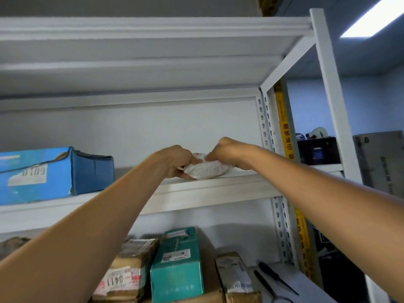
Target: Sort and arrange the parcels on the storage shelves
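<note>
two outstretched arms, left hand [175,159] and right hand [225,149] both gripping a small white bubble-wrap parcel [207,168] on the white metal shelf [218,186], fingertips hidden behind it

Single head-worn view, facing forward, tilted upward, near the shelf [218,186]

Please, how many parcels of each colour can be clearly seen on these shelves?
Blue box: 1
White bubble-wrap packet, held by left hand and right hand: 1
Teal box: 1
Brown cardboard parcels: 2
Total: 5, though more brown ones may be partly hidden.
</note>
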### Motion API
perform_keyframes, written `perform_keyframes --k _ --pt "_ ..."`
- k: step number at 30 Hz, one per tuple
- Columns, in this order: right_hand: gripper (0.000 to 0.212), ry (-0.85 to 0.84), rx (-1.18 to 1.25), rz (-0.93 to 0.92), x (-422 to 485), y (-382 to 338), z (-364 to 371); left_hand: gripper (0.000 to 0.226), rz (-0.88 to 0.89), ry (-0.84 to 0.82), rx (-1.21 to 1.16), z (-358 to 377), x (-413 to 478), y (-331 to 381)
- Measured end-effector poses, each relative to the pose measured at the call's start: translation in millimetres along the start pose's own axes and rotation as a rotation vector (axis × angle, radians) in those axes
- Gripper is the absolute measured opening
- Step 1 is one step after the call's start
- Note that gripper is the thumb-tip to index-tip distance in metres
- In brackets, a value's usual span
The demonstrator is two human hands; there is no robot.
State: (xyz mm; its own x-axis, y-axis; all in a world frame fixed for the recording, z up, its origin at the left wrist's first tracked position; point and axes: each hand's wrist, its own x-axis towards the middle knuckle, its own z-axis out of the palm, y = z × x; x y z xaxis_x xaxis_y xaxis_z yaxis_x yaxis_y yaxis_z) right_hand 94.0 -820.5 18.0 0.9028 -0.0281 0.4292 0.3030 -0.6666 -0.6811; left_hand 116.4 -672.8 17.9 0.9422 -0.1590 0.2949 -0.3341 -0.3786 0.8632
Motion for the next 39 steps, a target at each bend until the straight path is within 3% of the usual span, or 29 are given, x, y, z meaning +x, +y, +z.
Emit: perform_keyframes --k 6,10,14,20,26,32,39 --pt "0.086 0.158 0.354 -0.029 -11.6 5.0 2.8 0.037 0.230 0.145 -0.143 -2.6 -16.5 -12.5" --pt "0.063 0.173 0.546 -0.119 -22.0 -3.3 9.8 0.053 0.433 0.220 -0.208 -6.3 -29.9 -15.0" --pt "0.052 0.178 0.546 -0.208 -36.0 -8.1 11.0 0.056 0.512 0.258 -0.202 -7.0 -39.3 -12.8" --pt "0.059 0.242 0.533 -0.249 -49.0 -5.8 8.5 0.042 0.529 0.232 -0.241 -6.9 -50.5 -9.3" --pt "0.065 0.299 0.426 -0.291 -53.8 -10.8 12.9 0.035 0.552 0.375 -0.203 -7.6 -51.8 -2.8" --pt "0.037 0.284 0.404 -0.345 -50.1 -19.5 8.6 0.035 0.565 0.402 -0.264 -10.8 -60.3 -8.8" --pt "0.041 0.319 0.386 -0.350 -46.7 -24.8 12.4 0.040 0.549 0.377 -0.305 -17.7 -68.1 -11.1"
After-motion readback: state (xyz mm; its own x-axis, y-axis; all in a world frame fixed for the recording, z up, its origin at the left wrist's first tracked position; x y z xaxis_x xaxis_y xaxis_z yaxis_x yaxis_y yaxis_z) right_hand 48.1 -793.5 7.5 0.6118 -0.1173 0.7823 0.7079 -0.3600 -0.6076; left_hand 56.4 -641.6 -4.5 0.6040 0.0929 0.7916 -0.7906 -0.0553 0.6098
